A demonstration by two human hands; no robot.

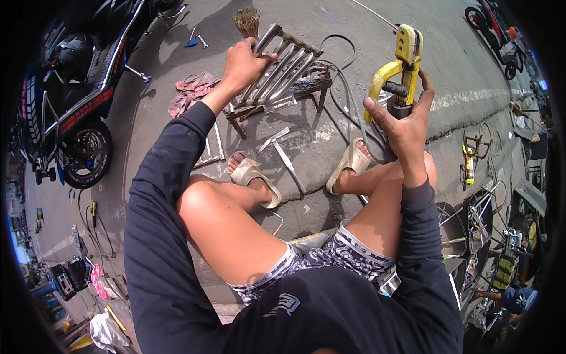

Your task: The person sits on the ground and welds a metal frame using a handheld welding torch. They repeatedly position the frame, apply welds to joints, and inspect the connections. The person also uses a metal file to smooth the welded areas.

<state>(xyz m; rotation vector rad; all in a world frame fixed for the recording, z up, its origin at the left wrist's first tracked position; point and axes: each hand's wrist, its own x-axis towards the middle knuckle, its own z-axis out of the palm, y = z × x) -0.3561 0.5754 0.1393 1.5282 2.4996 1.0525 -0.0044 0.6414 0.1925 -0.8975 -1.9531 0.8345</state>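
Note:
My left hand [243, 66] grips the upper left end of a rack of welded metal tubes [287, 74], fingers closed round it. The rack leans tilted on a low, rusty metal stand [253, 110]. In my right hand [410, 127] is a yellow welding electrode holder [386, 74], held upright with its jaw end pointing away from me. I cannot make out a rod in its jaws. Just beyond my left hand stands a bundle of welding rods [246, 23]. A chipping hammer [285, 156] lies on the ground between my sandalled feet.
Dark cables [348, 100] loop over the ground right of the stand. A reddish rag [191, 91] lies left of it, with wrenches [201, 40] farther off. A motorcycle [88, 127] stands at left. Metal parts and wheel rims [477, 218] crowd the right side.

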